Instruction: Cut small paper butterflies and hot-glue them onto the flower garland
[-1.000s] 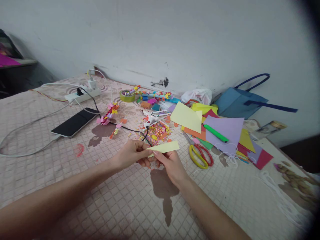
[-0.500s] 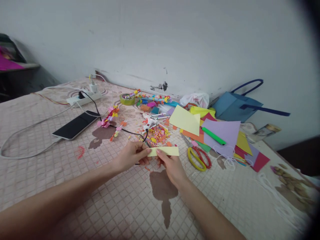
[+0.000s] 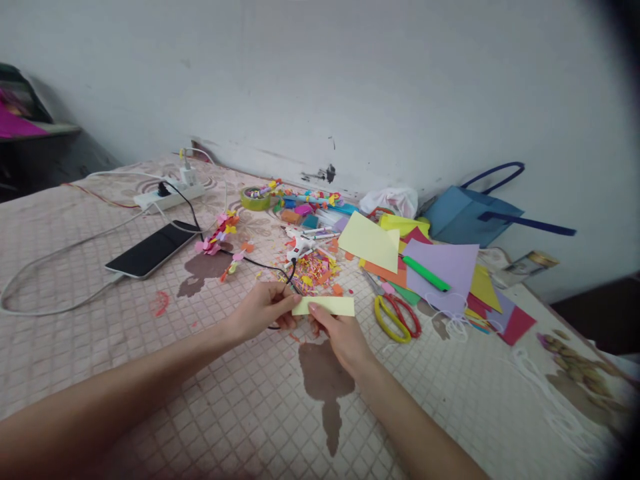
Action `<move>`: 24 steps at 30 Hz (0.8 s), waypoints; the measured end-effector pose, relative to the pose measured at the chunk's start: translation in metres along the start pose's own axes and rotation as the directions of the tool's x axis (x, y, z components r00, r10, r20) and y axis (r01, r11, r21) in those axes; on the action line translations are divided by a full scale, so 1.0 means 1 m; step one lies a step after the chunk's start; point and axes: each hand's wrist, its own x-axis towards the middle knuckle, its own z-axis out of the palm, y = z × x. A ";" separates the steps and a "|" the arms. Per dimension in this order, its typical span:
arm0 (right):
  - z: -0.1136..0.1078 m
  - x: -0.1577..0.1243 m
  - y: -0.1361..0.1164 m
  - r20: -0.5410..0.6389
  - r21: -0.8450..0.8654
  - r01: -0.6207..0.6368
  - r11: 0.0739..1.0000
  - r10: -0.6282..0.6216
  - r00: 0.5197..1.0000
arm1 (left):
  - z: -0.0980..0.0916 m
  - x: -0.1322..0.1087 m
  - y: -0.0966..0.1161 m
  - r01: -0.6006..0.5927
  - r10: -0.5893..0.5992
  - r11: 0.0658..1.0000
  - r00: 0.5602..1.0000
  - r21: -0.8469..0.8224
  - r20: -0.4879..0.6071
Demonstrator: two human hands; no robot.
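You hold a pale yellow paper strip point(image 3: 327, 306) level just above the table point(image 3: 200, 400), about midway between its left and right edges. Your left hand point(image 3: 260, 308) pinches the strip's left end between thumb and fingers. Your right hand point(image 3: 343, 337) pinches it a little further along, thumb on top, so the rest juts out free to the right. Gripped at two points, the thin paper probably stays flat rather than drooping.

The yellow-and-red scissors point(image 3: 397, 315) lie just beside your right hand, within easy reach. Beyond the strip, toward the wall edge, sits a heap of paper scraps point(image 3: 313, 272) with a glue gun point(image 3: 300, 245) behind it. Coloured sheets point(image 3: 440, 263) spread toward the far right corner, and a phone point(image 3: 150, 249) lies well apart toward the left edge.
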 end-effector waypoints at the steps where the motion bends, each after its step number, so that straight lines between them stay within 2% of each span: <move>1: 0.000 0.000 0.001 -0.012 -0.006 0.007 1.000 -0.007 1.000 | 0.000 0.000 0.000 0.004 -0.004 1.000 1.000 -0.006 0.001; 4: 0.001 -0.001 0.004 -0.005 -0.022 0.031 0.999 -0.032 0.999 | 0.000 0.001 -0.001 0.006 -0.006 1.000 1.000 -0.030 0.007; 6: 0.000 0.000 0.002 0.054 -0.068 0.047 0.997 -0.044 0.998 | 0.000 0.002 -0.001 -0.002 0.003 0.999 1.000 -0.038 0.003; 8: -0.006 0.004 -0.005 0.157 -0.184 0.068 0.980 -0.039 0.987 | -0.002 0.003 0.000 -0.030 0.029 0.999 1.000 -0.044 -0.011; 10: -0.022 0.011 -0.017 0.216 -0.405 0.124 0.906 -0.037 0.976 | -0.005 0.004 0.000 -0.062 0.061 0.997 0.998 -0.053 -0.034; 11: -0.035 0.016 -0.024 0.187 -0.552 0.171 0.816 -0.079 0.979 | -0.006 0.005 0.001 -0.073 0.070 0.996 0.996 -0.057 -0.048; 12: -0.050 0.021 -0.031 0.123 -0.711 0.197 0.675 -0.157 0.980 | -0.008 0.006 0.001 -0.075 0.072 0.995 0.996 -0.061 -0.061; 15: -0.104 0.029 -0.046 -0.079 -0.877 0.063 0.477 -0.272 0.959 | -0.012 0.010 0.001 -0.061 0.054 0.996 0.994 -0.068 -0.094; 17: -0.135 0.030 -0.049 -0.158 -0.918 -0.032 0.395 -0.290 0.944 | -0.014 0.013 0.003 -0.050 0.040 0.995 0.993 -0.088 -0.114; 19: -0.157 0.028 -0.047 -0.190 -0.938 -0.091 0.333 -0.280 0.941 | -0.015 0.017 0.007 -0.048 0.031 0.992 0.990 -0.120 -0.136; 24: -0.175 0.026 -0.037 -0.228 -0.955 -0.172 0.242 -0.226 0.947 | -0.012 0.027 0.018 -0.098 0.080 0.980 0.990 -0.171 -0.113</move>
